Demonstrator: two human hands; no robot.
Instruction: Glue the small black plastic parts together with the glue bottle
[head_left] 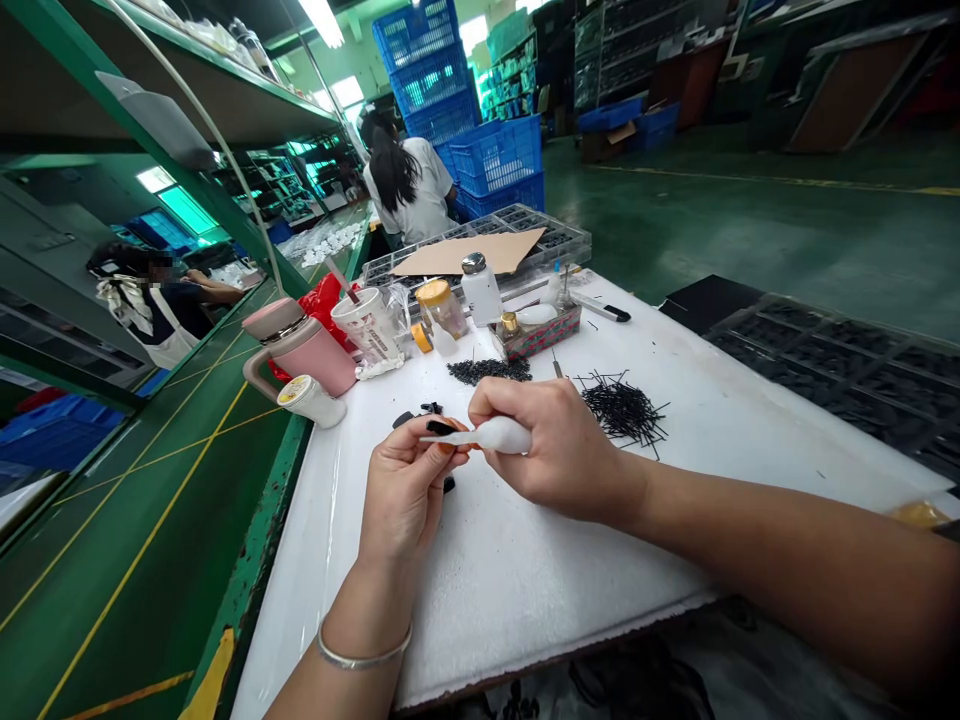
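My right hand (559,445) is closed around a white squeeze dropper (506,436), its thin nozzle pointing left. In my left hand (405,480) a small black part (440,428) is pinched between thumb and fingertips, right by the nozzle. Whether the nozzle touches the part, I cannot tell. Other black pieces lie partly hidden behind my left fingers. Beyond my hands, a heap of tiny black parts (489,371) sits on the white tabletop (540,570). A pile of thin black pins (624,408) lies to the right.
At the back left stand a pink tumbler (311,350), a small white bottle (313,402) and a paper cup (369,328). A pump bottle (480,288) and a patterned box (541,332) are behind the heap. Green conveyor (150,500) runs at left; two people sit farther off.
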